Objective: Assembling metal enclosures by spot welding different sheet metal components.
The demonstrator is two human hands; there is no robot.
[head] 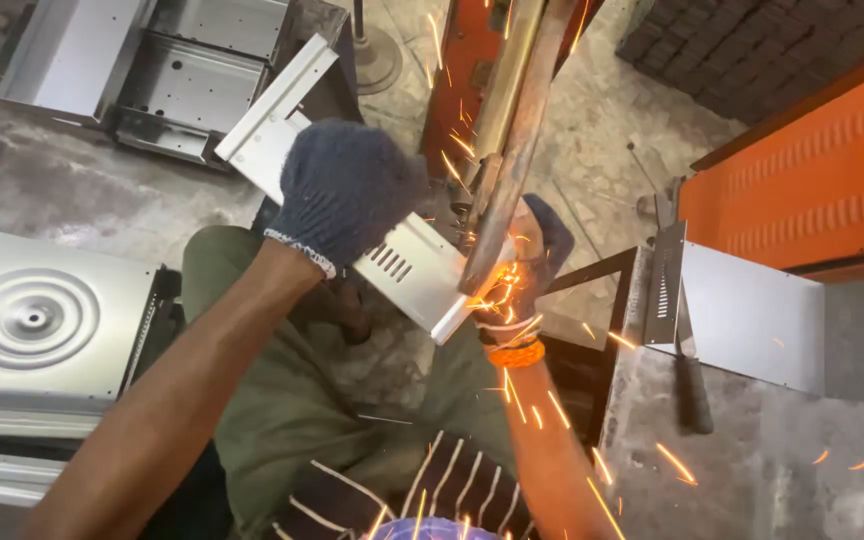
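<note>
- Our left hand (344,190), in a dark knit glove, is closed over the upper part of a bent sheet-metal panel (407,262), gripping it from above.
- Our right hand (527,262), also gloved, holds the panel's lower end from beneath, fingers wrapped round the edge; an orange band sits at that wrist.
- The panel runs slantwise between our hands, from upper left down to lower right, with a row of slots just below the left hand.
- A long metal arm (512,130) comes down from the top and meets the panel's lower end just beside our right hand; sparks (497,290) burst from that spot and scatter down over our lap.
- To the left lies a pressed panel with a ringed circle (30,318), well apart from the hands.
- At the right, a flat plate (752,315) lies on a grey table (752,470), beside an orange slotted casing (812,180).
- Open metal trays (182,80) lie on the floor above the left hand.
</note>
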